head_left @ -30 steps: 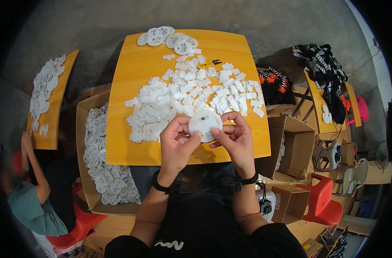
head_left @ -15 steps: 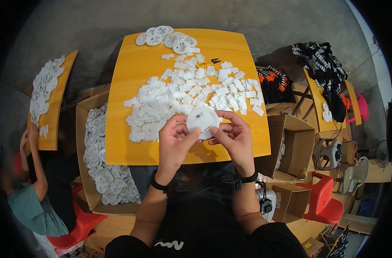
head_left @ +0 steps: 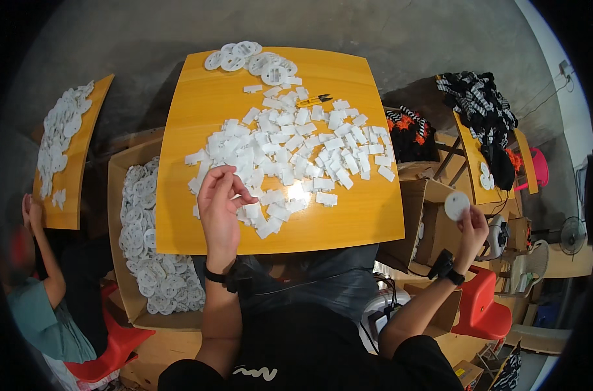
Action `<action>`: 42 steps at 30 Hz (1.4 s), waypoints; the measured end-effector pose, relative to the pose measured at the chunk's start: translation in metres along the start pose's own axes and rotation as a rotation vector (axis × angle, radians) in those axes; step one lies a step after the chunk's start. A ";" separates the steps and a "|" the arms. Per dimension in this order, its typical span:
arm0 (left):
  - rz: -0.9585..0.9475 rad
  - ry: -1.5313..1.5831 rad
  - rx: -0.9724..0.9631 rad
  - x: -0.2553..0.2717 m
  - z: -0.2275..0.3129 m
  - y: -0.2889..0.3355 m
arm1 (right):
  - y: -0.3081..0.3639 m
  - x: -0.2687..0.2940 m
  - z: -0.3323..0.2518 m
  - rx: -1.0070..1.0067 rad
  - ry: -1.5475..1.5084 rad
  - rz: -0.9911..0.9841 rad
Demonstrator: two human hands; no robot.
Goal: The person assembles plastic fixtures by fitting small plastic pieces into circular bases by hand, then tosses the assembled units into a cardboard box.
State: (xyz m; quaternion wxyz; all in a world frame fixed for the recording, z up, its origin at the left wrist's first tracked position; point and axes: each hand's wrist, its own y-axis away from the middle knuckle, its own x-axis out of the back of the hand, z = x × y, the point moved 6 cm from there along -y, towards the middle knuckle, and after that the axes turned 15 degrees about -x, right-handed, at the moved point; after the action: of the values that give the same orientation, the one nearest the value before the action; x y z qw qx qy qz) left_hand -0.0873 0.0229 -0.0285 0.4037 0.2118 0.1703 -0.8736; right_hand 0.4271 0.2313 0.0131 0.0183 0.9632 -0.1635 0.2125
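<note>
Out to the right, my right hand (head_left: pixel 473 229) pinches the edge of a round white plastic disc (head_left: pixel 456 205), held up beside an open cardboard box (head_left: pixel 433 195). My left hand (head_left: pixel 221 203) is over the near left part of the yellow table (head_left: pixel 348 228). Its fingers are loosely bent and apart, and I see nothing held in them. Just beyond and beside those fingers lies a wide heap of small white rectangular plastic covers (head_left: pixel 290 140).
Several white discs (head_left: pixel 244 52) lie at the table's far edge, and yellow thread snips (head_left: pixel 314 100) beyond the heap. A carton of discs (head_left: pixel 137 215) stands at the left. A co-worker (head_left: pixel 49 313) sits far left. Right of me is a red chair (head_left: pixel 482 306).
My hands have parted. The right hand has carried the disc away from the table to the right; the left has let go of it and moved left.
</note>
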 end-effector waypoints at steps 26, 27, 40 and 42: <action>-0.035 -0.613 0.213 -0.056 -0.137 -0.255 | 0.133 -0.254 -0.058 0.114 0.067 -0.627; -0.026 -0.691 0.189 -0.060 -0.140 -0.254 | 0.134 -0.251 -0.064 0.136 0.075 -0.609; -0.322 -0.117 0.606 -0.060 -0.133 -0.214 | 0.120 -0.259 -0.080 0.182 0.082 -0.634; -0.291 -0.109 0.449 -0.070 -0.087 -0.162 | 0.118 -0.264 -0.077 0.200 0.116 -0.661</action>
State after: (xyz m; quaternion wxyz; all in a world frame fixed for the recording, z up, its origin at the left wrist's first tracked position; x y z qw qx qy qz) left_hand -0.1525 0.2082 -0.0466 0.2256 0.2218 -0.0210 -0.9484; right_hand 0.1320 0.2088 -0.0306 0.0008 0.9474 0.1803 0.2644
